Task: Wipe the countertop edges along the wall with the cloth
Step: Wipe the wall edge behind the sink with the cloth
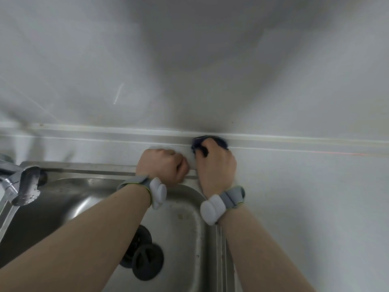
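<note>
Where the frame's left edge cuts it off: a wet chrome faucet stands over the steel sink.
Drain: a black stopper lies low in the basin, centre frame.
Left hand: curled into an empty fist on the sink's back rim.
Right hand: just beside it, gripping a dark cloth pressed into the wall seam.
Tabletop: bare, open rightward along the wall.

Dark navy cloth, plain.
</note>
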